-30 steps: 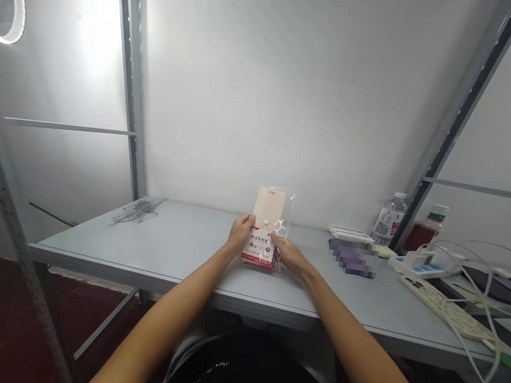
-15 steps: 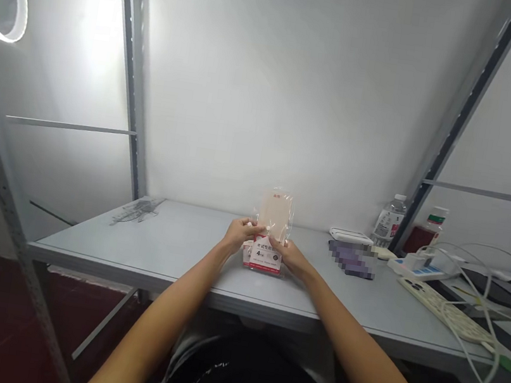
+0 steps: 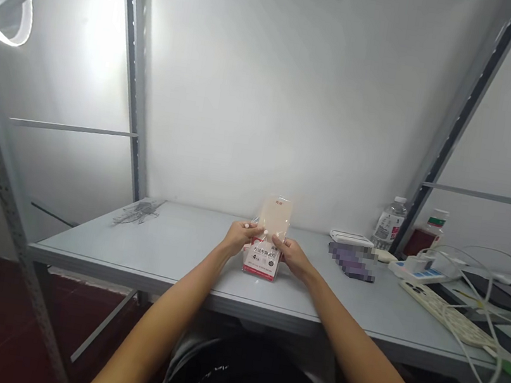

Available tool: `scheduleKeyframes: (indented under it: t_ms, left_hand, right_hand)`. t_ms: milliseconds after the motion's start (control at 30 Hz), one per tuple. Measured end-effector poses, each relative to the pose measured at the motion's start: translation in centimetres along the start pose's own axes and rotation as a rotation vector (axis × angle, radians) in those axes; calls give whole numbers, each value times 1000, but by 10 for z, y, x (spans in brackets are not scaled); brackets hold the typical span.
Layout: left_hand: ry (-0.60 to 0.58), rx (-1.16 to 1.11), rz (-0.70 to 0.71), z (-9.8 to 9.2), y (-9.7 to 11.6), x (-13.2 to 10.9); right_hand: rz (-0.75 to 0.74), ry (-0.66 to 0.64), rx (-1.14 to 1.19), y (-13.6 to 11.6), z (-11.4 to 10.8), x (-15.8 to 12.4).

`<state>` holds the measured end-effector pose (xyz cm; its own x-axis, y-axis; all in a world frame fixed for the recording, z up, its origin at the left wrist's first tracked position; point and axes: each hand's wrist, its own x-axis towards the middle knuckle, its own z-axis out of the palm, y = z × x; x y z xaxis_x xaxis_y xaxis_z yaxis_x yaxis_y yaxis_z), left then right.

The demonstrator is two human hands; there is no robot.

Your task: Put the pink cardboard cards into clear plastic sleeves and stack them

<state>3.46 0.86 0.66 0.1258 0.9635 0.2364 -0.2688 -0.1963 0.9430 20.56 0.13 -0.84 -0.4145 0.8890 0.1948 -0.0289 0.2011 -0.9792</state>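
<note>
Between my hands, over the table near its front edge, is a clear plastic packet (image 3: 262,262). It has a plain beige upper part and a white label with red bands, Chinese print and a large "4". My left hand (image 3: 240,236) is closed on the packet's left side, thumb across its front at mid-height. On the right side my right hand (image 3: 293,255) pinches it at about the same height. Something white, partly hidden, shows behind the label's left edge. The packet stands nearly upright, its bottom close to the tabletop; I cannot tell whether it touches.
On the grey table (image 3: 181,238), a dark wiry tangle (image 3: 137,212) marks the left end. At the right are a purple item (image 3: 351,261), a white case (image 3: 351,238), a water bottle (image 3: 389,223), a power strip (image 3: 416,270), a beige keyboard (image 3: 446,313) and loose white cables.
The packet's lower end has swung slightly left and down, so it now leans a little. Both hands keep hold of it in nearly the same place.
</note>
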Motion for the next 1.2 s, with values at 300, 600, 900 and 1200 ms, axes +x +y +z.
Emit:
scheduleKeyframes:
  t_ms: [300,600,900,1200]
  left_hand:
    - [16,-52,-45,0,5,0]
    - [-209,45,-78,1,6,-7]
    - [-169,268,-20,0,-3,-2]
    - [37,332,94,0,-10,3]
  right_hand:
    - [-66,82,-47,3,-4,2]
    - [-73,104,25,-1,-3,0]
    - [-100,50,-66,-1,-2,-2]
    - [-98,33,-192,1,1,0]
